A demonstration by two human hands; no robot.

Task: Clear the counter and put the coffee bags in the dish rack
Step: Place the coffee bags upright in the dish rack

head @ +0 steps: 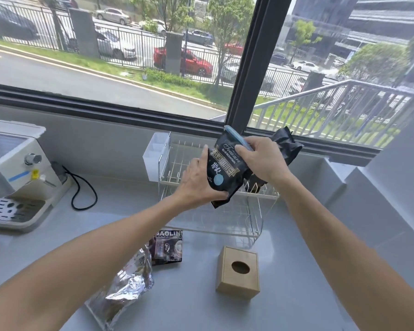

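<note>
Both my hands hold a black Blue Mountain coffee bag [227, 168] with a blue clip at its top, tilted over the white wire dish rack [177, 163]. My left hand [198, 180] grips its lower left side; my right hand [261, 161] pinches its top. A second black bag [288, 146] stands in the rack's right end, behind my right hand. On the counter near me lie a small dark coffee bag [167, 247] and a silver foil bag [122, 287].
A white coffee machine [17, 173] with a black cord [81, 189] stands at the left. A cardboard box with a round hole [238, 271] sits in front of the rack. A window runs behind the grey counter [189, 302].
</note>
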